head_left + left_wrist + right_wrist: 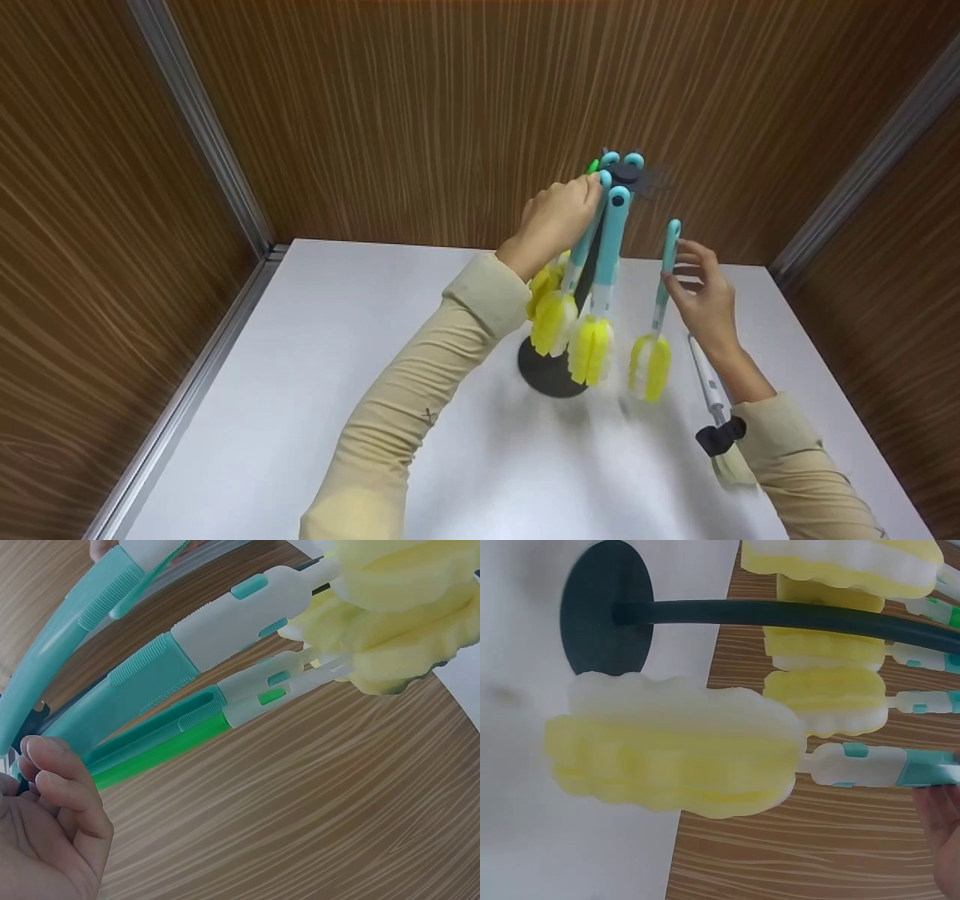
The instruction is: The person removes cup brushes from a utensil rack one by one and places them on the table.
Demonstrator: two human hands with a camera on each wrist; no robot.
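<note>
A black stand (547,375) with a round base (600,607) stands on the white table (360,337). Several teal-handled brushes (611,247) with yellow sponge heads (591,349) hang from its top. My left hand (592,187) is up at the top of the stand, its curled fingers (52,780) pinching the upper end of one hanging teal handle (67,637). To the right of the stand and apart from it, my right hand (679,274) pinches the handle of another teal brush (664,277). It hangs upright, with its sponge head (675,757) just above the table.
A white-handled brush (705,375) lies on the table under my right forearm. Wood-grain walls (420,112) with metal corner strips close in the table at the back and on both sides. A green handle (165,750) hangs among the teal ones.
</note>
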